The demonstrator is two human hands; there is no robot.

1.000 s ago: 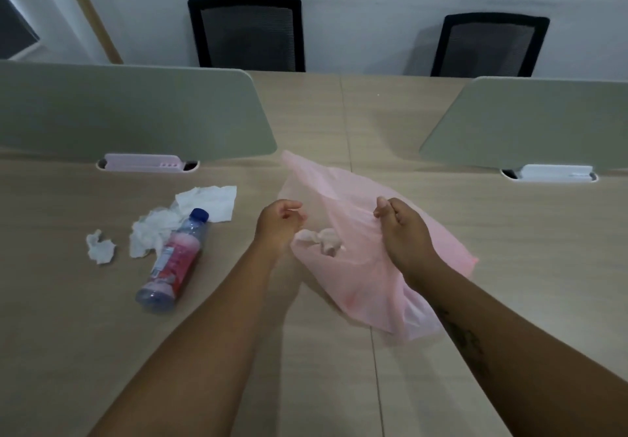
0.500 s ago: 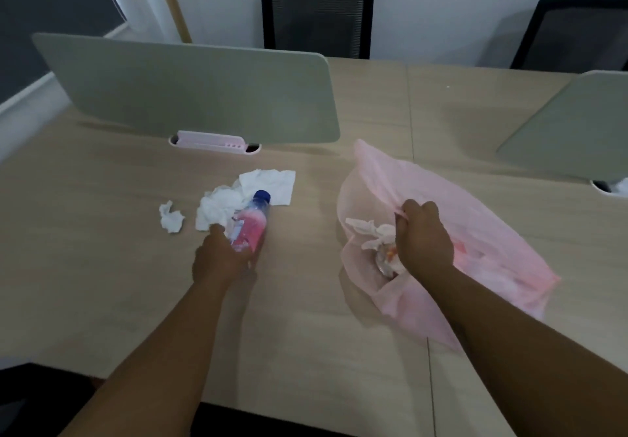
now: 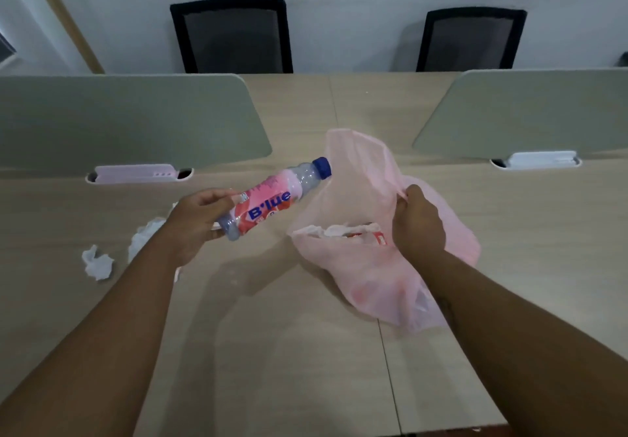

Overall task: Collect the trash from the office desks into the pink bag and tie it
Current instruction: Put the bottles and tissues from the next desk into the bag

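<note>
My left hand [image 3: 195, 219] grips the base of a plastic bottle [image 3: 272, 200] with a pink label and blue cap. The bottle hangs above the desk, its cap pointing at the mouth of the pink bag [image 3: 360, 266]. My right hand [image 3: 418, 224] pinches the bag's upper edge and holds the mouth up and open. Crumpled white tissue and a red-and-white wrapper [image 3: 346, 231] lie inside the bag. A small tissue ball [image 3: 97, 263] and a larger crumpled tissue [image 3: 146, 234] sit on the desk to the left, partly hidden by my left arm.
Two grey-green desk dividers [image 3: 129, 120] [image 3: 530, 113] stand across the wooden desk [image 3: 272, 351], each above a cable port [image 3: 136, 174]. Two black mesh chairs [image 3: 232, 35] stand at the far side. The desk's near edge runs along the bottom right.
My left hand took hold of the bottle on the desk, lifted it and swung it right toward the bag. My right hand raised the bag's edge, opening the mouth wider.
</note>
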